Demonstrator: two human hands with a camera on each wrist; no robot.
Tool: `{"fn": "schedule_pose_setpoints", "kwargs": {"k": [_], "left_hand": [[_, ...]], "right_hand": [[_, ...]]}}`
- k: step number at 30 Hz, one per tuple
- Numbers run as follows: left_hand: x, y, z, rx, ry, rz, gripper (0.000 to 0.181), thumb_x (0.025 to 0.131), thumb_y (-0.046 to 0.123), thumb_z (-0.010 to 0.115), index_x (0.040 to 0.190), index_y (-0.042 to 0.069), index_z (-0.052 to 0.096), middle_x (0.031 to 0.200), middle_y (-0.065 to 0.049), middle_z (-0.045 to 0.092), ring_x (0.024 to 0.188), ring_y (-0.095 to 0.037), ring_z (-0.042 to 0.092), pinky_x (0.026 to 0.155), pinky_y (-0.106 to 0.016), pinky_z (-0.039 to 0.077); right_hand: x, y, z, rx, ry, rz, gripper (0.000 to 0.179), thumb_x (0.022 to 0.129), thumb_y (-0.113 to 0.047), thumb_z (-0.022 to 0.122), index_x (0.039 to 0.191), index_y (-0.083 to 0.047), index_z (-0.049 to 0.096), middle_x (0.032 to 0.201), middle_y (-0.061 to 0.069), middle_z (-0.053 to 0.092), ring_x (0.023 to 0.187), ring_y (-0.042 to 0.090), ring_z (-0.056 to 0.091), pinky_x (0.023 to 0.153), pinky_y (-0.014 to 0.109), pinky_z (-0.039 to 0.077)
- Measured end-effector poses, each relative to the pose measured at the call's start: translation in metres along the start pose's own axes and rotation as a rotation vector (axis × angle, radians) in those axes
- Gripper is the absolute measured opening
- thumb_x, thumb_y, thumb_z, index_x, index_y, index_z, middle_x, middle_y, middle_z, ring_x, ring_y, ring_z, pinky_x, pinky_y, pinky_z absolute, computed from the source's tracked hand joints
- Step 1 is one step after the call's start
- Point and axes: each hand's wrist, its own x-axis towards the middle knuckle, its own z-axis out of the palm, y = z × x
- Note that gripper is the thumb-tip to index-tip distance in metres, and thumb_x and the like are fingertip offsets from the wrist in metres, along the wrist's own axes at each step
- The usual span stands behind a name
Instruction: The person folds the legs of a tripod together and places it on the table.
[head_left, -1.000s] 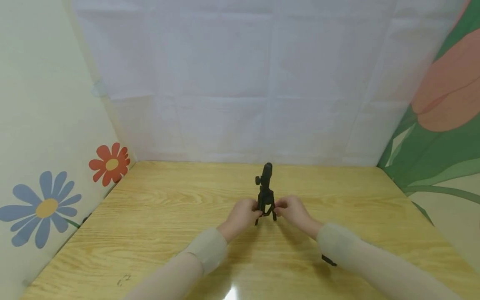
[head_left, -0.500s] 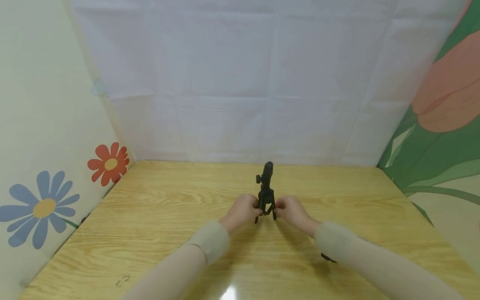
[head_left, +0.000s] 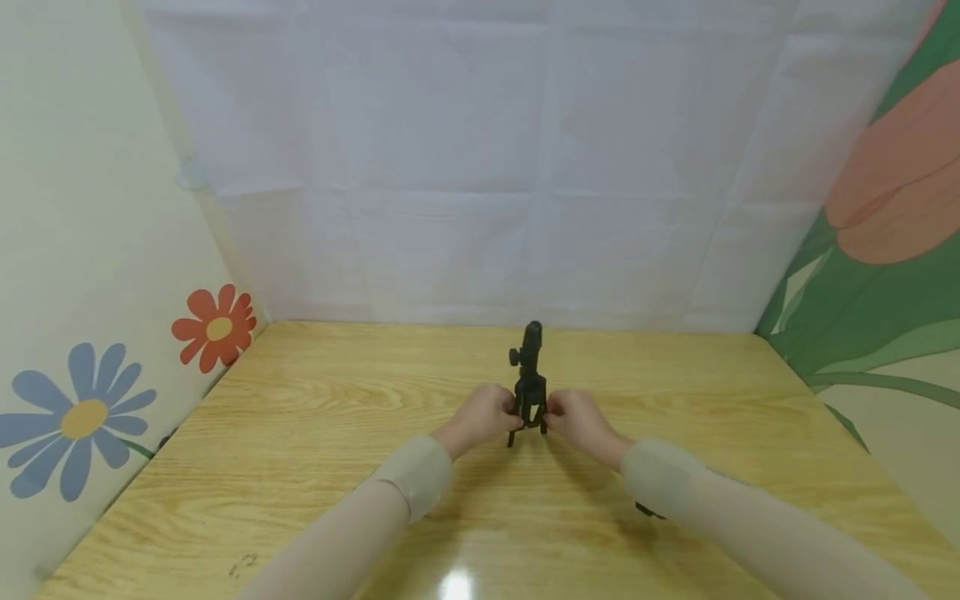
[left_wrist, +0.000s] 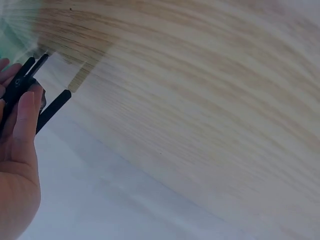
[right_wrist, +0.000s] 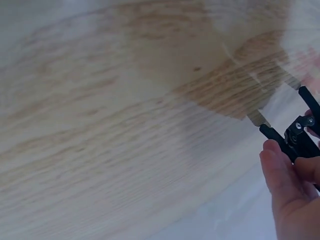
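A small black tripod [head_left: 530, 379] stands near the middle of the table, its top upright with a knob on the left side and its legs spread below. My left hand [head_left: 486, 414] pinches a leg on the left. On the other side, my right hand [head_left: 581, 419] pinches the right leg between thumb and fingers. In the left wrist view, the thumb lies along the black parts, and one tripod leg [left_wrist: 54, 110] sticks out beyond the hand. The right wrist view has the tripod's hinge [right_wrist: 298, 125] and leg ends just past my fingertips [right_wrist: 270, 150].
The wooden table [head_left: 337, 375] runs back to a white cloth [head_left: 450, 167]. Painted flowers [head_left: 84, 418] mark the left wall, and a large tulip mural [head_left: 892, 183] covers the right one. A dark strap end [head_left: 648, 510] shows under the right sleeve.
Both hands and the tripod have shifted slightly left and away from me. The tripod looks turned a little, and both hands keep their pinch on its legs.
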Motion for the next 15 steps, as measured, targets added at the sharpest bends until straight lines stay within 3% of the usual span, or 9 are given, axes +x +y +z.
{"fn": "schedule_pose_setpoints", "kwargs": {"k": [10, 15], "left_hand": [[-0.0023, 0.0024, -0.0017, -0.001, 0.011, -0.015, 0.006, 0.085, 0.000, 0.071, 0.080, -0.003, 0.071, 0.068, -0.008, 0.067, 0.053, -0.011, 0.042, 0.049, -0.023, 0.036], [-0.0023, 0.0017, 0.0008, 0.036, 0.023, 0.032, 0.013, 0.084, -0.001, 0.071, 0.071, -0.001, 0.069, 0.056, 0.001, 0.054, 0.049, -0.010, 0.037, 0.046, -0.021, 0.032]], "right_hand": [[0.0031, -0.0036, 0.0049, 0.041, 0.005, 0.020, 0.012, 0.082, 0.014, 0.062, 0.076, 0.006, 0.069, 0.069, 0.009, 0.066, 0.061, 0.013, 0.053, 0.056, 0.027, 0.048], [0.0029, -0.0067, 0.0077, 0.074, 0.018, 0.057, 0.011, 0.080, 0.016, 0.061, 0.078, 0.008, 0.070, 0.063, 0.006, 0.062, 0.054, 0.012, 0.051, 0.050, 0.024, 0.046]]}}
